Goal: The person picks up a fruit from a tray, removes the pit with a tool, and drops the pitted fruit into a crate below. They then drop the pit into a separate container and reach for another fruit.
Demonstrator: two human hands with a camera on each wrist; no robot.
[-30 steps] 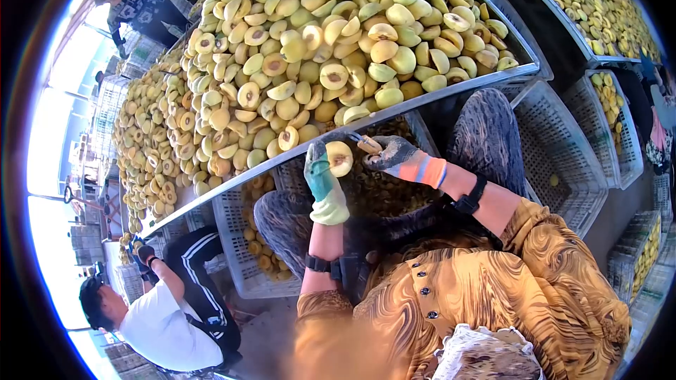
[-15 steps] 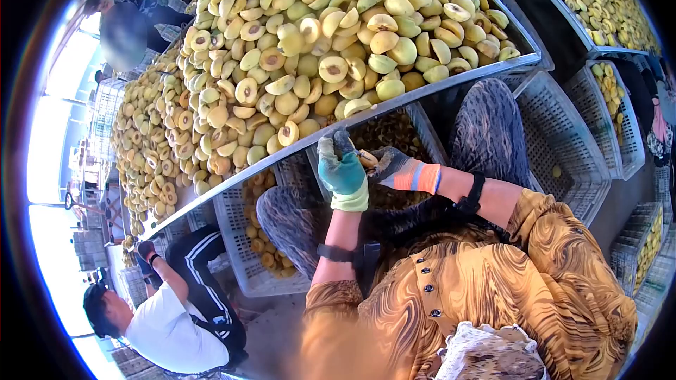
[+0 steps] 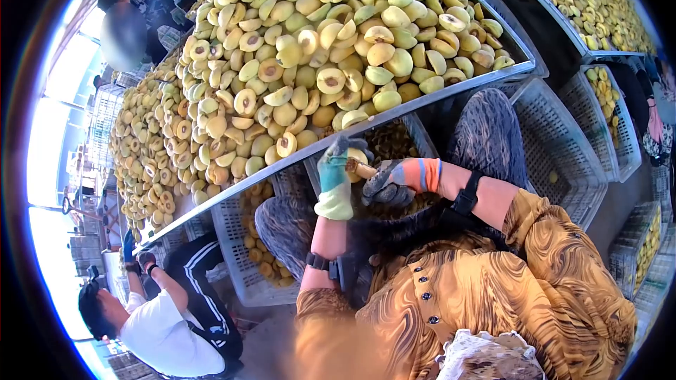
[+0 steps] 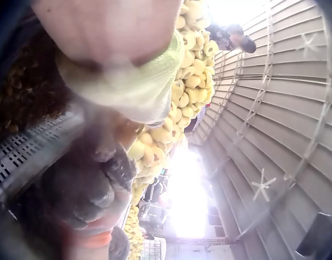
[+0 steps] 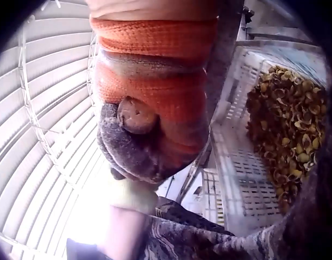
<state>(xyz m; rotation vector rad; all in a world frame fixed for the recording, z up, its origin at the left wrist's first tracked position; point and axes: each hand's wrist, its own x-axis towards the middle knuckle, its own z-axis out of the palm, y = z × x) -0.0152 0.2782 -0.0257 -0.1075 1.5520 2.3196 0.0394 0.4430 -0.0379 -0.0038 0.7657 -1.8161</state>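
Hands meet just under the tray rim [image 3: 451,93], above the lap. Left hand [image 3: 333,176] has a teal glove with a pale cuff, and its fingers are curled over a peach half [image 3: 357,155], gripping it. The fruit is mostly hidden behind the glove. Right hand [image 3: 391,181] - grey glove, orange cuff - is a closed fist round a wooden-handled tool [image 3: 364,168], whose front end is against the peach half. The tip itself is hidden. The right wrist view confirms this: the round wooden butt sticks out of the curled grey fingers. The left wrist view is too close and blurred to add grip detail.

Around them: the tray is heaped with halved peaches [image 3: 317,49], cut faces showing pit hollows. A slotted crate [image 5: 236,168] just behind the hands holds brown scraps. Another white crate [image 3: 563,148] sits beside the right knee. A second person [image 3: 162,331] in a white shirt is at lower left - arm reaching up to the tray's far end.
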